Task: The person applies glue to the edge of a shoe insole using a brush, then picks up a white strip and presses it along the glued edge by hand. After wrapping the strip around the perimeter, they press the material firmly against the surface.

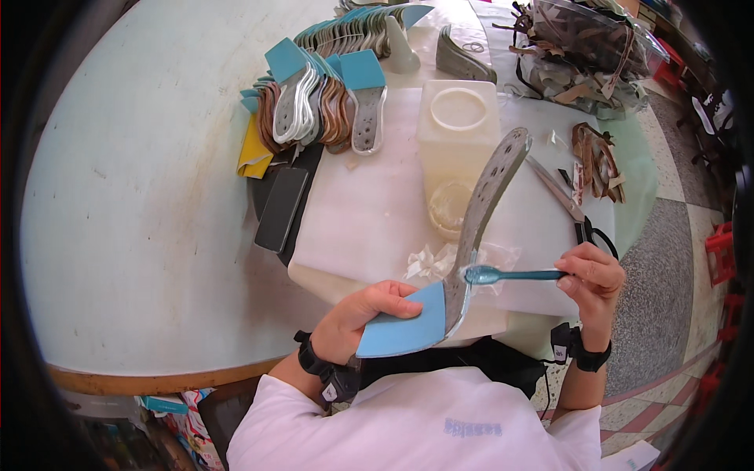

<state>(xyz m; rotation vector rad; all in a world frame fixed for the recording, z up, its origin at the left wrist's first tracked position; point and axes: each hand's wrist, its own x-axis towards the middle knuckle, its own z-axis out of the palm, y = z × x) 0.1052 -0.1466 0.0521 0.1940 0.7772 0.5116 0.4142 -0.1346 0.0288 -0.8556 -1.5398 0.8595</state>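
My left hand (363,318) pinches the light-blue flap (404,323) of a long, grey, perforated insole-like piece (488,191), thumb on top. The grey part stands up and away from me, edge toward the middle. In my right hand (591,279), between thumb and fingers, is a teal toothbrush (522,275), held level. Its head meets the edge of the grey piece near the blue flap, where something whitish and wet-looking shows. Behind them stands a translucent plastic container (459,118) with a pale yellowish content. Crumpled clear plastic (499,263) lies close by.
Stacked similar pieces (314,110) with blue flaps stand at the back left, beside a dark phone (281,210) and yellow cloth (254,149). Black-handled scissors (569,206) and brown scraps (598,161) lie right. A scrap-filled clear bin (585,47) is at the back right.
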